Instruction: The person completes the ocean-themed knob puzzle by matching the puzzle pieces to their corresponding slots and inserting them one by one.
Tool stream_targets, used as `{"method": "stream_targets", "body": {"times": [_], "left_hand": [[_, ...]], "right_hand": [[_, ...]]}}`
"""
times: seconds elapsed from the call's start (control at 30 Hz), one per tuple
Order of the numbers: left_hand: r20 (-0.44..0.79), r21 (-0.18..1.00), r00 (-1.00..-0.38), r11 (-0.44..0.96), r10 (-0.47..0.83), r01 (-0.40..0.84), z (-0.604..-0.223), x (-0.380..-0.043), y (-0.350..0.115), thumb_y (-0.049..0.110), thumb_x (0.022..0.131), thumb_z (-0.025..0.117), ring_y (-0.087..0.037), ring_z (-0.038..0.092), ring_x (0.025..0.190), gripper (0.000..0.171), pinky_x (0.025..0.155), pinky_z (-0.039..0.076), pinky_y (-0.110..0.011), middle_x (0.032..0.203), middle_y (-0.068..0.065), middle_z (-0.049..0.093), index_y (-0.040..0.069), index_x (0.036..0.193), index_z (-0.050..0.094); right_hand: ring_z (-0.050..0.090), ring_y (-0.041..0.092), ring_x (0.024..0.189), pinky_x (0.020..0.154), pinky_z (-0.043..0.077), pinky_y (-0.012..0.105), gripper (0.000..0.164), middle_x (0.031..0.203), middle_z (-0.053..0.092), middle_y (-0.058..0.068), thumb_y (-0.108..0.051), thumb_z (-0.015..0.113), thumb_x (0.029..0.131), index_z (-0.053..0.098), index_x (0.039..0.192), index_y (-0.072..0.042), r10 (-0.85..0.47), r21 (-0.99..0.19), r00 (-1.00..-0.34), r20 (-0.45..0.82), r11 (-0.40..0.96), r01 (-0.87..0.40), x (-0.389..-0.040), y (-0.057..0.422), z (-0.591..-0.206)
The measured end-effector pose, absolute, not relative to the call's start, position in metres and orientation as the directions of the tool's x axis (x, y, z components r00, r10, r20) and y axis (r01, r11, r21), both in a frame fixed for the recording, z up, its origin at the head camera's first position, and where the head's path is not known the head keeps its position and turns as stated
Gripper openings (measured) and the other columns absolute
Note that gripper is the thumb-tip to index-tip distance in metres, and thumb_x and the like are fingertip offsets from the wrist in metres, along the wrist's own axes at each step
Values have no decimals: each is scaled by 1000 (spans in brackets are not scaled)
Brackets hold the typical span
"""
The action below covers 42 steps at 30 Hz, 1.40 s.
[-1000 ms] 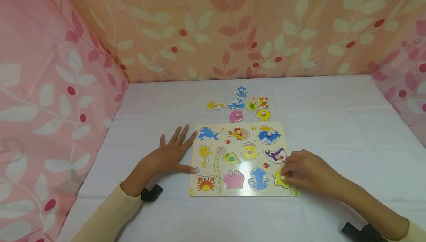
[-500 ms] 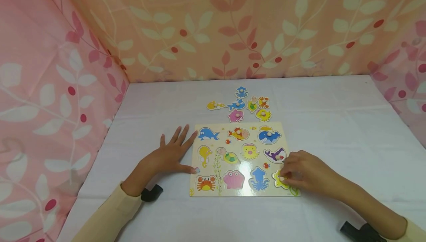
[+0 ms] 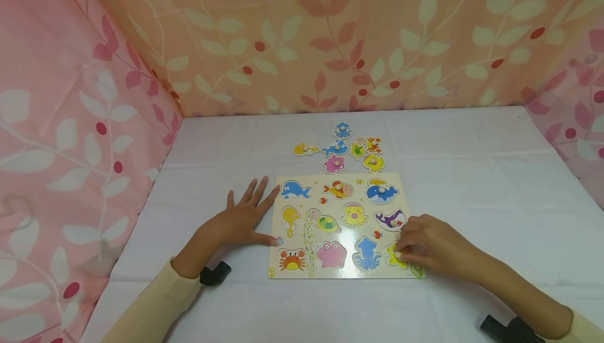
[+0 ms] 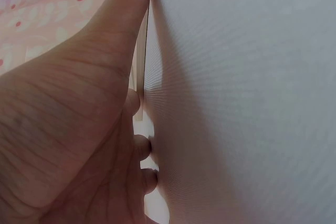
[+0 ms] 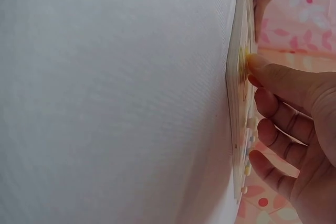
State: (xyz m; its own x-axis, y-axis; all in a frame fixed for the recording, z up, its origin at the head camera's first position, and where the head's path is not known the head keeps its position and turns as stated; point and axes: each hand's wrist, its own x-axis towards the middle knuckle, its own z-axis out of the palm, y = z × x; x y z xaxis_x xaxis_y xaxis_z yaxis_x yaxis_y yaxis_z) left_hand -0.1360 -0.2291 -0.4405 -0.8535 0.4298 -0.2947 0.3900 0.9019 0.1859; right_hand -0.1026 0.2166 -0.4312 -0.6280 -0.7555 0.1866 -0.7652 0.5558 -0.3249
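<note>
A wooden peg puzzle board [image 3: 325, 275] with sea animal pictures lies flat on the white cloth. My right hand [image 3: 436, 243] pinches a yellow star-shaped puzzle piece [image 3: 391, 260] at the board's lower right corner. In the right wrist view, the thumb and index finger of that hand [image 5: 299, 114] meet at the board's surface. My left hand [image 3: 238, 222] lies with spread fingers at the board's left side, its thumb touching the edge. Knobbed pieces sit in the board: a red-yellow fish [image 3: 336, 191], a blue whale [image 3: 379, 194] and a purple whale [image 3: 389, 220].
Beyond the board's far edge lie several loose knobbed pieces, among them a blue squid [image 3: 342, 132], a blue dolphin [image 3: 334, 149], a pink shell-like piece [image 3: 332, 165] and a yellow octopus-like piece [image 3: 371, 164]. Patterned curtains [image 3: 283, 18] stand behind and beside the table.
The yellow star piece has shifted and turned slightly leftward under my right fingers. My right hand moved a little with it. My left hand stays still.
</note>
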Motion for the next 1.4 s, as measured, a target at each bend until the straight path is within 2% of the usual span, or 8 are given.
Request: {"method": "stream_targets", "body": {"times": [0.33,0.57,0.7,0.83,1.07,1.27,1.4], "left_hand": [[-297,178,-854,904,426,389,-441,-136,-229,87,68,65,-39,-10,155,130,108,2,-81,170,-11,-12,26,165,3],[-294,189,-855,903,427,386,-439,-134,-229,85,69,66,-40,-10,155,129,108,1,-81,170,-11,-12,26,165,4],[-291,186,-853,900,433,394,-439,-134,-228,85,70,66,-40,-10,155,128,108,2,-81,170,-11,-12,25,165,4],[-291,182,-853,900,433,395,-440,-135,-229,86,69,65,-39,-10,155,129,108,2,-81,170,-11,-12,26,165,3],[-295,189,-852,900,433,393,-441,-135,-229,86,69,65,-39,-10,155,129,108,1,-81,170,-10,-12,26,165,3],[-297,178,-856,905,424,386,-439,-133,-227,86,69,66,-39,-10,155,128,108,2,-81,170,-10,-11,26,165,4],[-300,181,-856,906,422,383,-439,-134,-227,86,69,66,-39,-11,155,128,109,2,-81,170,-10,-12,27,165,3]], "right_hand": [[55,3,87,81,51,33,14,87,61,-29,-25,88,79,80,89,-31,-731,-410,-675,101,588,-698,-104,218,-427],[56,3,89,82,51,33,15,88,62,-30,-29,88,79,80,91,-31,-731,-389,-679,66,608,-692,-106,216,-422],[55,1,88,78,52,29,13,90,63,-28,-33,85,83,80,95,-31,-698,-407,-714,48,639,-652,-111,213,-411],[56,3,84,71,53,27,15,88,64,-26,-26,86,83,81,97,-27,-641,-439,-759,115,653,-617,-122,213,-397],[58,4,80,66,52,23,19,86,67,-21,-16,89,79,81,96,-20,-588,-429,-765,262,640,-638,-151,214,-377],[62,11,84,71,53,31,18,86,70,-12,-18,87,82,81,98,-15,-561,-425,-784,268,661,-618,-179,208,-370],[60,14,81,70,51,33,17,85,70,-9,-18,85,84,81,100,-13,-547,-449,-798,252,665,-597,-200,206,-374]]}}
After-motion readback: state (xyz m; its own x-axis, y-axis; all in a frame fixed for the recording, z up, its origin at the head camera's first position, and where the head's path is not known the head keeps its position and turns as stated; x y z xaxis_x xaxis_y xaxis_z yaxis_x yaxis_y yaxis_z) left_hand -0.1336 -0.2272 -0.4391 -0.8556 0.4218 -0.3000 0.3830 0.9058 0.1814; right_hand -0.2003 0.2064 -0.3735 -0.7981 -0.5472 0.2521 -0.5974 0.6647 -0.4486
